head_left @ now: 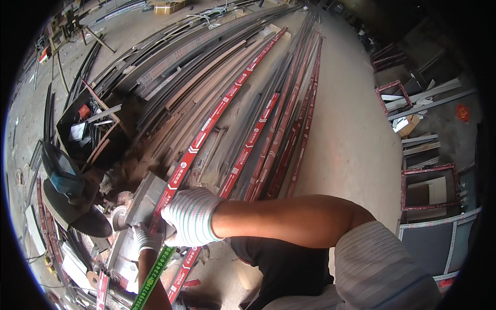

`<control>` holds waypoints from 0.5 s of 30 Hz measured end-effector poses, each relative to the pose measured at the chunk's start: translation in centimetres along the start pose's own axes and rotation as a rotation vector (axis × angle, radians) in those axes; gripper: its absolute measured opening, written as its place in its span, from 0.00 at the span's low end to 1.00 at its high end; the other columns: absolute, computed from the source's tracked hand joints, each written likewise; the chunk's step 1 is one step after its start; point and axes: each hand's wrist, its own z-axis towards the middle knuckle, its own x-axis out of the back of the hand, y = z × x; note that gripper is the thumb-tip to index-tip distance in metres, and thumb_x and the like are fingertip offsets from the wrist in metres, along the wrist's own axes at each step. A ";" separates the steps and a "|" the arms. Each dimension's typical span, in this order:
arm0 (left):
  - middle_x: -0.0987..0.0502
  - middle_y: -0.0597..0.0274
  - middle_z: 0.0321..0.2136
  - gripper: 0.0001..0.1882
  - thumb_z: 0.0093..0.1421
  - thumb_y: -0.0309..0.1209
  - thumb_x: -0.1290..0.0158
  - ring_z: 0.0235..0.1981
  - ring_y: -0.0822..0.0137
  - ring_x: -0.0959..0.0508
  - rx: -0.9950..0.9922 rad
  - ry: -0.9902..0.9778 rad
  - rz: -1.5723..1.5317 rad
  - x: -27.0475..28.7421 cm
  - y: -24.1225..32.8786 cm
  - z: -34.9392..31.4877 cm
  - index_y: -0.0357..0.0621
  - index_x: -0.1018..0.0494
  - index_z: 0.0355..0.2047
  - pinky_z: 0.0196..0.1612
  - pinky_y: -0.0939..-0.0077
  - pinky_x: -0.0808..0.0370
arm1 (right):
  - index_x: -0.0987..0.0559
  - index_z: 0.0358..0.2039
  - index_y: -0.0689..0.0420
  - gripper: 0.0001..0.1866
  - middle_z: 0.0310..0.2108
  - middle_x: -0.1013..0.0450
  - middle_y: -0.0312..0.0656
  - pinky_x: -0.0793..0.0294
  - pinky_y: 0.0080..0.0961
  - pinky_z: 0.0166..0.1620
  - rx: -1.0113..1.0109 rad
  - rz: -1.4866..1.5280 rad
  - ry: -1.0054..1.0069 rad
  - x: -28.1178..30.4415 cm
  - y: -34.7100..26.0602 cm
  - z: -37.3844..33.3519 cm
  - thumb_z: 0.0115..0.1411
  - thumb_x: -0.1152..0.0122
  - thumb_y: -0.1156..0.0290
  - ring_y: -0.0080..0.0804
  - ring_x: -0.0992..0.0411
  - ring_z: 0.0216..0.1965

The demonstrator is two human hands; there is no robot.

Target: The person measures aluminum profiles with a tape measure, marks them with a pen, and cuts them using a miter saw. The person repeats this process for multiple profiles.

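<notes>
A long red-wrapped profile [206, 129] runs from the far middle down to my hands. My right hand [194, 217], in a white striped glove, is closed around it near its lower end. My left hand [148, 240], also gloved, is closed at that same end, lower and to the left; its fingers are partly hidden. A green tape measure blade [153, 279] slants across my left forearm, with its upper end just below my right hand. Beside my left hand lies the grey metal bed [144, 199] of a saw, whose toothed round blade [92, 223] hangs at the left.
More red-wrapped profiles [253, 137] and stacked dark bars [181, 67] stretch away ahead. A dark scrap bin [111, 147] stands behind the saw. At the right, red-wrapped frames [431, 206] and short offcuts [421, 147] lie beside a strip of bare floor [351, 113].
</notes>
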 end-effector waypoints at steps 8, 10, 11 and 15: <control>0.33 0.40 0.61 0.38 0.55 0.43 0.41 0.63 0.45 0.31 -0.239 -0.050 0.005 -5.9 5.9 -1.2 0.36 0.37 0.62 0.66 0.62 0.32 | 0.15 0.38 0.57 0.23 0.32 0.18 0.52 0.20 0.46 0.44 0.013 0.015 -0.044 -0.1 0.9 0.1 0.60 0.36 0.47 0.50 0.17 0.37; 0.33 0.41 0.62 0.38 0.57 0.44 0.42 0.64 0.46 0.31 -0.285 -0.063 -0.008 -7.8 7.0 -2.3 0.37 0.38 0.63 0.66 0.62 0.33 | 0.15 0.37 0.56 0.21 0.33 0.17 0.51 0.19 0.44 0.44 0.027 0.008 -0.057 0.5 0.5 0.1 0.61 0.37 0.48 0.50 0.18 0.38; 0.34 0.42 0.62 0.38 0.57 0.45 0.43 0.64 0.46 0.32 -0.321 -0.074 -0.016 -8.8 8.2 -3.1 0.38 0.38 0.63 0.67 0.62 0.34 | 0.14 0.37 0.55 0.21 0.33 0.17 0.50 0.19 0.44 0.44 0.005 0.007 -0.064 0.7 0.5 -0.2 0.61 0.37 0.48 0.50 0.18 0.38; 0.35 0.44 0.64 0.38 0.60 0.49 0.47 0.66 0.48 0.34 -0.369 -0.092 -0.045 -11.5 9.8 -4.6 0.40 0.39 0.65 0.68 0.63 0.36 | 0.15 0.43 0.57 0.23 0.34 0.17 0.51 0.19 0.45 0.45 -0.048 0.026 -0.086 0.3 0.8 0.2 0.63 0.38 0.48 0.50 0.18 0.38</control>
